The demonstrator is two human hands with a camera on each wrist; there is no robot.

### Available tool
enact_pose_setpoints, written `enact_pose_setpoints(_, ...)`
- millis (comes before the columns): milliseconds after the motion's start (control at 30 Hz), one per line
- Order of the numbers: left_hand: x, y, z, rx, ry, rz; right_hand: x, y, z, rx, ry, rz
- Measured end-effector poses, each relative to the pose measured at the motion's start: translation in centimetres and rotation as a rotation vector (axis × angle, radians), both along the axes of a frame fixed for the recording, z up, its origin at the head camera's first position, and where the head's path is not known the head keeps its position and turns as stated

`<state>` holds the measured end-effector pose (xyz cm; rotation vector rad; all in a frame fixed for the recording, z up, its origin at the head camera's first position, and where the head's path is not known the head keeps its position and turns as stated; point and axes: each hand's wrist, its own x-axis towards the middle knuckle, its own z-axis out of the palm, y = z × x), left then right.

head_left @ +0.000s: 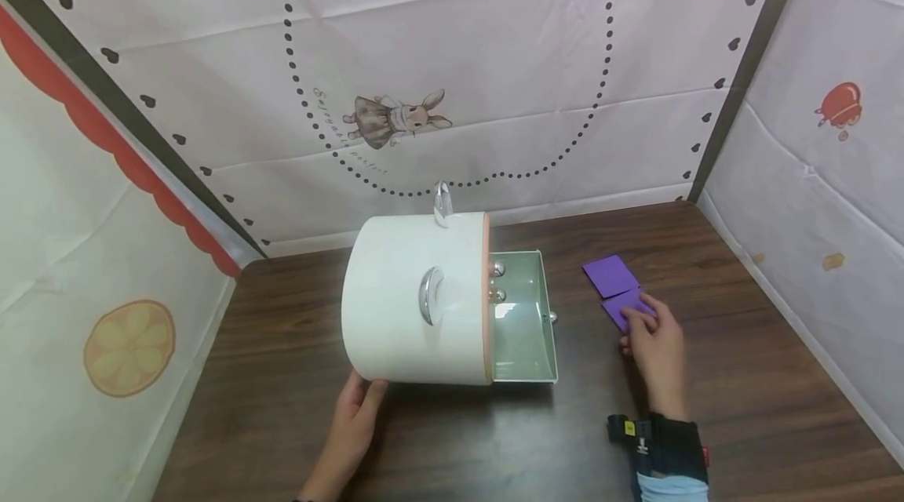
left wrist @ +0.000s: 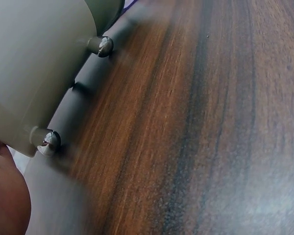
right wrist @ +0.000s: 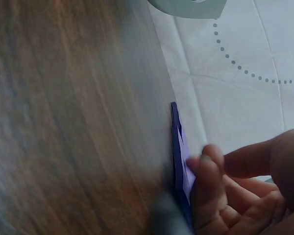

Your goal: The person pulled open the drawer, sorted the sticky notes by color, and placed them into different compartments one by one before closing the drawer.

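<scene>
A white rounded container (head_left: pixel 417 298) with silver handles stands on the brown table; its pale green drawer (head_left: pixel 526 329) is pulled out to the right. My left hand (head_left: pixel 356 412) holds the container's near left corner, thumb on the near side and other fingers partly hidden behind it. In the left wrist view, small silver feet (left wrist: pixel 49 142) show under the body. To the right lie two flat purple squares, a far one (head_left: pixel 610 276) and a near one (head_left: pixel 624 303), edge to edge. My right hand (head_left: pixel 657 349) pinches the near square with thumb and index finger.
Dark wood-grain table (head_left: pixel 282 408) extends around the container. A white printed cloth (head_left: pixel 523 78) hangs behind it, with further cloth walls at left and right. Two silver knobs (head_left: pixel 497 295) sit at the container's front, by the drawer, which carries its own knob (head_left: pixel 553 317).
</scene>
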<state>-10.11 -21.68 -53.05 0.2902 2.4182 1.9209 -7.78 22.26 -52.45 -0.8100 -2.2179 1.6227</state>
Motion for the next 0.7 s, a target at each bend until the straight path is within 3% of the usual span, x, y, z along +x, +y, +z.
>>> enact_pose_setpoints(167, -0.04, -0.07, 0.00, 0.002, -0.022, 0.008, 0.12, 0.05, -0.13, 0.145, -0.061, -0.095)
enact_pose_setpoints(267, -0.03, -0.08, 0.07, 0.001, -0.043, 0.030, 0.19, 0.07, -0.24, 0.174, -0.133, -0.123)
enact_pose_setpoints(500, -0.17, -0.06, 0.42, 0.014, -0.113, 0.045, 0.11, 0.17, -0.42, 0.173, -0.212, -0.111)
enact_pose_setpoints(700, -0.17, -0.10, 0.45, 0.013, -0.090, 0.044, 0.10, 0.12, -0.41, 0.154, -0.256, -0.103)
